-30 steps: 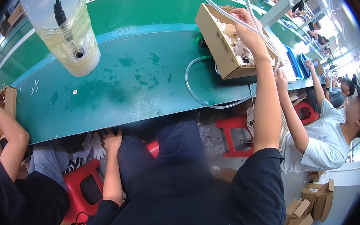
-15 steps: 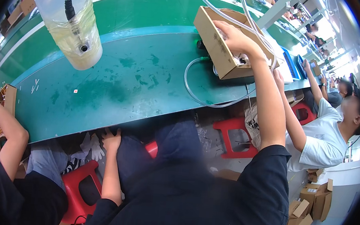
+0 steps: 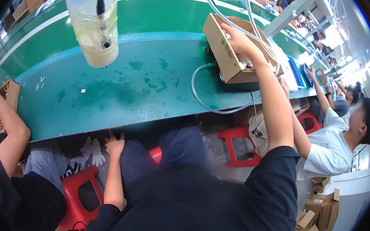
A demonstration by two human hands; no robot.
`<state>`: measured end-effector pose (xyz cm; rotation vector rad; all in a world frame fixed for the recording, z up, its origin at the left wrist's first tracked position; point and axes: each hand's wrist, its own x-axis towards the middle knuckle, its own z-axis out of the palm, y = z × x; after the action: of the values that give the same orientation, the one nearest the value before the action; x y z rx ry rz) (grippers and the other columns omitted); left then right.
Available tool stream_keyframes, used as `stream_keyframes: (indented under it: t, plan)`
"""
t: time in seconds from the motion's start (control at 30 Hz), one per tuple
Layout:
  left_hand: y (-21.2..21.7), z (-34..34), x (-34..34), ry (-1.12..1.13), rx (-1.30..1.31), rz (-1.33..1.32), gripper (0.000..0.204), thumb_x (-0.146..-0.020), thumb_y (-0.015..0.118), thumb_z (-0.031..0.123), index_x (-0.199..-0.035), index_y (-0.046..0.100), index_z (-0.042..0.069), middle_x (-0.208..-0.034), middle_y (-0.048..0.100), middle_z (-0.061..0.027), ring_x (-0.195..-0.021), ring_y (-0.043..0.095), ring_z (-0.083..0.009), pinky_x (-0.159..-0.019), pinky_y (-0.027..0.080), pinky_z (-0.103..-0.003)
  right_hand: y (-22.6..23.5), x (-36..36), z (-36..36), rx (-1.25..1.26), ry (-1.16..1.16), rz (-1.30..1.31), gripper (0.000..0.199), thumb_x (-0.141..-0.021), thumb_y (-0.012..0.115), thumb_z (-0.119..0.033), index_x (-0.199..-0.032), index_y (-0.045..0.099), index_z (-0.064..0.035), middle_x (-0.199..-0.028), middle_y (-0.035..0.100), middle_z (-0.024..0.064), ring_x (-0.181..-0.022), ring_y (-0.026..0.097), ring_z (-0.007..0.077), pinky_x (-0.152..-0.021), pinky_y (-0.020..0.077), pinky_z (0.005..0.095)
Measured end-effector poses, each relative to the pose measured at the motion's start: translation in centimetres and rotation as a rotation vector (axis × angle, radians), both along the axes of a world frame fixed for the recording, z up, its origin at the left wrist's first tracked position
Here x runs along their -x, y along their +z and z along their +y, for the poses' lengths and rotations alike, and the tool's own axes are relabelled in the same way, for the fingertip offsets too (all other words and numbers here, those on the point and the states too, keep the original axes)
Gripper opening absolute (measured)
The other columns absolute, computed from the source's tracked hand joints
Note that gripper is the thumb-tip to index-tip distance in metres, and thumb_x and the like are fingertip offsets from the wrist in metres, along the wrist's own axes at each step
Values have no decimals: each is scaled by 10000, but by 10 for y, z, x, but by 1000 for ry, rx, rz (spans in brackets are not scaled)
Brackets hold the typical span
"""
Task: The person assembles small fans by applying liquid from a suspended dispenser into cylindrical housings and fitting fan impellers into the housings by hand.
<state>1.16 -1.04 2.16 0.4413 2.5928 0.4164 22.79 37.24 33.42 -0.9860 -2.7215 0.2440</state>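
Cardboard box: the open, tan cardboard box [image 3: 223, 53] sits at the far right of the green desk [image 3: 121, 97], raised on something dark that I can barely see beneath it.
Long axis: slanting, from the far left end down to the near right end; one short end points away from me, the other back toward my side of the desk.
Opening: faces up, with pale pieces inside, too covered to make out.
My right grip: my right grip [image 3: 239, 42] is down in the box, fingers curled toward its left long wall; I cannot tell whether they pinch a piece or are loose.
Box against right grip: its walls stand around my fingers, the left wall just beyond the fingertips, the near end below my wrist.
My left grip: my left grip [image 3: 114, 146] has its fingers spread, low by the desk's front edge beside my thigh, well apart from the box.
Tubing: a clear tube [image 3: 192, 82] loops left of the box from a green connector [image 3: 212, 65]; more clear tubing passes over the box.
Left on the desk: a small white-and-red tag [image 3: 83, 91] and thin white slivers [image 3: 40, 83].
Above the desk: a cloudy container [image 3: 96, 54] with a black cable.
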Motion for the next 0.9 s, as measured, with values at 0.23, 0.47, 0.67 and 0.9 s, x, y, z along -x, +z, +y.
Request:
stream_keyframes:
  t: [0.23,0.47,0.67,0.9]
  plan:
    - [-3,-4,0,21,-17,12,752,-733,557,487,-1363,209,270,-1239,400,-260,-1087,451,-436,-900,385,-472,13,3,-19,-92,-58,98,370,-711,620,-235,-1013,501,-58,-945,593,174,-890,561,330,-781,431,371]
    - [-5,-3,0,9,-26,2,758,-734,557,491,-1366,201,268,-1246,386,-265,-1091,442,-447,-897,389,-475,2,-5,7,-329,-233,313,346,-729,598,-217,-1003,492,-35,-777,605,157,-671,597,282,-616,469,348]
    - [-7,-5,1,14,-33,5,765,-733,559,495,-1367,197,266,-1257,372,-267,-1095,435,-453,-900,387,-481,2,-6,13,-180,-333,424,309,-756,558,-252,-1000,499,-72,-820,611,177,-738,577,337,-676,458,401]
    - [-7,-5,2,12,-31,3,770,-732,562,493,-1368,193,264,-1263,365,-267,-1097,432,-455,-902,385,-481,7,-5,7,-203,-389,347,318,-767,554,-328,-982,525,-96,-843,622,181,-825,585,381,-734,461,438]
